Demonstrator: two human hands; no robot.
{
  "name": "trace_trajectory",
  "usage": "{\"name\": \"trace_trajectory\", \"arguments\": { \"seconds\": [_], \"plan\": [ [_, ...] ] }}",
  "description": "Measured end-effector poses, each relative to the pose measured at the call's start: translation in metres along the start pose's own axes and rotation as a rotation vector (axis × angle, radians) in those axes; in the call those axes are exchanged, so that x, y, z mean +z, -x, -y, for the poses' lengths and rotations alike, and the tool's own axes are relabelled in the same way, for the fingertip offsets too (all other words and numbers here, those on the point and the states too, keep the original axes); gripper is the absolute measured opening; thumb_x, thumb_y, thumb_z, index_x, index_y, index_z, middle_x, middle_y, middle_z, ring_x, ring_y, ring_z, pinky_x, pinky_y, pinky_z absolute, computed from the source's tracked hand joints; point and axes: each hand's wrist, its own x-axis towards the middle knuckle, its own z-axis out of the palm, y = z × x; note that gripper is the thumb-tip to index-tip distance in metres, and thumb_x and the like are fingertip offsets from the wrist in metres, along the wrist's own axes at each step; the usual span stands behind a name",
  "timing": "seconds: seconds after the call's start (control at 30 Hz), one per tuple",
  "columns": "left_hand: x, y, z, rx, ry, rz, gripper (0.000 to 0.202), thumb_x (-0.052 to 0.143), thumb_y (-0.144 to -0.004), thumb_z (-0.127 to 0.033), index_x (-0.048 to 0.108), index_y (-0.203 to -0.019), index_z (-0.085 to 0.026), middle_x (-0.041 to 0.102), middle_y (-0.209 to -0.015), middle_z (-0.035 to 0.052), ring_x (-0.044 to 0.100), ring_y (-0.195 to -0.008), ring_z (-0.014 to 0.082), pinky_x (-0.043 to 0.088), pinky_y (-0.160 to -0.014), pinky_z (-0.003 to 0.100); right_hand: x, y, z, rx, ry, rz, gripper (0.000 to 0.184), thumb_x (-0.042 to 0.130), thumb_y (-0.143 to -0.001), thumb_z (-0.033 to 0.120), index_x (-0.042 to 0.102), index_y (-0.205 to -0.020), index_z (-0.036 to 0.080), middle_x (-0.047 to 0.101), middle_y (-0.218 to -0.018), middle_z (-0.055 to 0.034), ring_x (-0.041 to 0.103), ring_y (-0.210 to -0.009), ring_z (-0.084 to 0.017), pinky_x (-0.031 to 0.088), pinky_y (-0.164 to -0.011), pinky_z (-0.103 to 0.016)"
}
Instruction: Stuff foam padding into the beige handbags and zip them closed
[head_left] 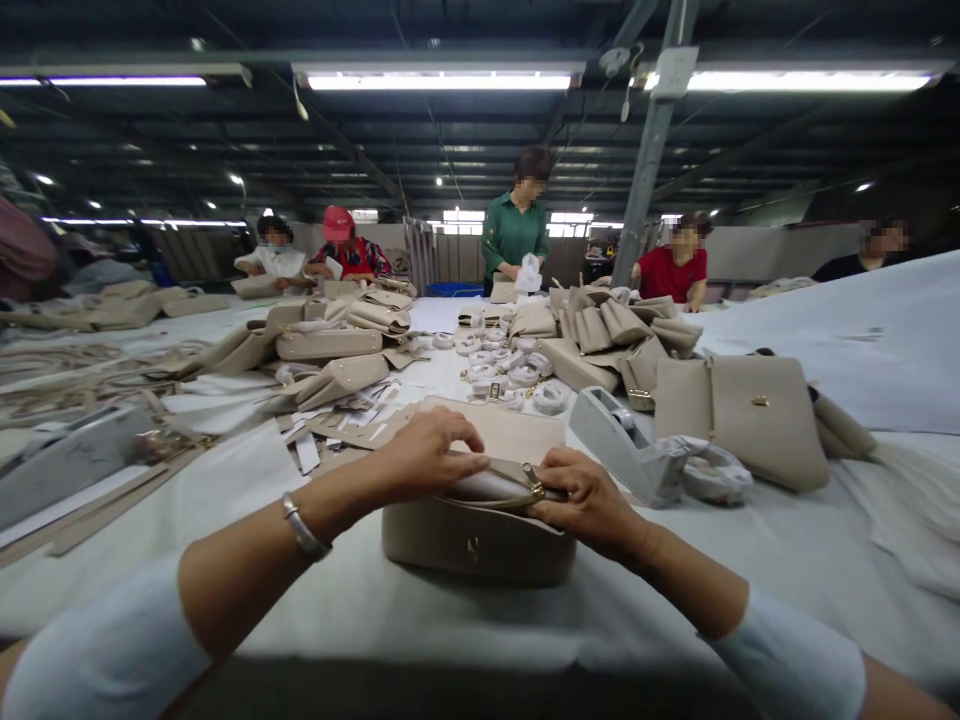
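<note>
A beige handbag (480, 552) sits upright on the white-covered table in front of me, its zipped mouth partly open with pale material showing inside. A small gold clasp part (472, 549) is on its front, and its flap (517, 437) lies back behind the opening. My left hand (427, 455) holds the bag's top edge at the left of the opening, thumb and bent forefinger uppermost; its other fingers are partly hidden. At the opening's right end, my right hand (589, 500) is closed on the bag's edge, beside the gold zip pull (532, 480).
A grey tape dispenser (619, 450) stands right of the bag, near another beige bag (757, 415) and a plastic-wrapped bundle (709, 475). Piled bags (330, 345), wrapped rings (551, 397) and strips (127, 500) lie around. Several people work across the table, one in green (516, 235).
</note>
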Motion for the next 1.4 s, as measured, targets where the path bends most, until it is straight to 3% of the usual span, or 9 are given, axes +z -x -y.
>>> {"name": "trace_trajectory", "arguments": {
  "seconds": [0.13, 0.23, 0.3, 0.4, 0.47, 0.63, 0.8, 1.13, 1.4],
  "plan": [
    [0.02, -0.027, -0.028, 0.039, -0.068, 0.14, 0.054, 0.04, -0.083, -0.064, 0.072, -0.079, -0.02, 0.066, -0.083, 0.0087, 0.055, -0.085, 0.0256, 0.038, -0.075, 0.036, 0.004, 0.005, 0.001, 0.011, 0.048, -0.055, 0.005, 0.067, -0.074, 0.024, 0.071, -0.073, 0.021, 0.054, -0.07, -0.0004, 0.051, -0.071, -0.014, 0.036, -0.068, -0.025],
    [0.034, -0.039, -0.035, 0.024, 0.054, 0.184, 0.05, 0.044, -0.082, -0.06, 0.071, -0.076, -0.018, 0.066, -0.078, 0.0064, 0.055, -0.075, 0.0206, 0.038, -0.067, 0.03, 0.007, 0.007, 0.002, 0.061, 0.061, -0.105, 0.007, 0.068, -0.074, 0.026, 0.072, -0.073, 0.021, 0.053, -0.067, -0.0005, 0.051, -0.07, -0.015, 0.036, -0.067, -0.025],
    [0.039, -0.042, -0.037, 0.007, 0.134, 0.142, 0.042, 0.05, -0.081, -0.054, 0.072, -0.078, -0.018, 0.065, -0.076, 0.0044, 0.054, -0.074, 0.018, 0.038, -0.065, 0.026, 0.007, 0.007, 0.002, 0.102, 0.054, -0.117, 0.008, 0.069, -0.073, 0.027, 0.072, -0.071, 0.019, 0.053, -0.067, -0.0007, 0.05, -0.071, -0.015, 0.036, -0.066, -0.025],
    [0.038, -0.037, -0.039, 0.045, 0.08, -0.022, 0.032, 0.057, -0.079, -0.046, 0.073, -0.074, -0.018, 0.065, -0.074, 0.0046, 0.053, -0.077, 0.0178, 0.037, -0.067, 0.026, 0.004, 0.003, 0.004, 0.145, 0.035, -0.077, 0.01, 0.068, -0.073, 0.03, 0.073, -0.075, 0.022, 0.052, -0.069, -0.0002, 0.05, -0.073, -0.015, 0.036, -0.066, -0.024],
    [0.036, -0.032, -0.042, 0.088, 0.034, -0.058, 0.028, 0.057, -0.078, -0.04, 0.072, -0.07, -0.018, 0.064, -0.069, 0.0042, 0.052, -0.073, 0.0164, 0.036, -0.065, 0.026, -0.002, 0.0, 0.005, 0.162, 0.008, -0.011, 0.012, 0.068, -0.074, 0.034, 0.073, -0.077, 0.024, 0.052, -0.07, 0.0002, 0.05, -0.073, -0.015, 0.036, -0.065, -0.023],
    [0.037, -0.027, -0.048, -0.066, 0.279, 0.08, 0.027, 0.053, -0.077, -0.037, 0.068, -0.072, -0.016, 0.06, -0.057, -0.0005, 0.05, -0.054, 0.0114, 0.032, -0.048, 0.021, -0.012, -0.004, 0.007, 0.172, -0.029, 0.138, 0.015, 0.068, -0.074, 0.039, 0.072, -0.074, 0.024, 0.05, -0.072, 0.0004, 0.049, -0.068, -0.013, 0.033, -0.059, -0.022],
    [0.037, -0.031, -0.061, -0.186, 0.293, 0.086, 0.029, 0.053, -0.074, -0.04, 0.065, -0.066, -0.015, 0.059, -0.054, 0.0005, 0.049, -0.05, 0.0119, 0.031, -0.045, 0.021, -0.008, -0.004, 0.01, 0.213, 0.031, 0.071, 0.023, 0.069, -0.071, 0.043, 0.07, -0.066, 0.021, 0.052, -0.068, -0.0003, 0.049, -0.067, -0.014, 0.032, -0.059, -0.024],
    [0.034, -0.025, -0.059, -0.153, 0.199, 0.041, 0.019, 0.053, -0.072, -0.027, 0.066, -0.065, -0.016, 0.06, -0.059, 0.0013, 0.051, -0.057, 0.0133, 0.034, -0.051, 0.022, -0.006, 0.0, 0.012, 0.192, 0.097, 0.043, 0.015, 0.066, -0.074, 0.036, 0.071, -0.073, 0.022, 0.054, -0.072, -0.0007, 0.052, -0.073, -0.014, 0.033, -0.062, -0.023],
    [0.037, -0.026, -0.062, -0.261, 0.37, 0.177, 0.022, 0.054, -0.07, -0.017, 0.065, -0.088, -0.011, 0.053, -0.053, -0.0031, 0.049, -0.045, 0.0093, 0.039, -0.043, 0.019, -0.007, 0.004, 0.022, 0.204, 0.133, 0.013, 0.017, 0.065, -0.075, 0.035, 0.07, -0.07, 0.021, 0.053, -0.071, -0.0007, 0.051, -0.07, -0.013, 0.031, -0.059, -0.024]
  ]
}}
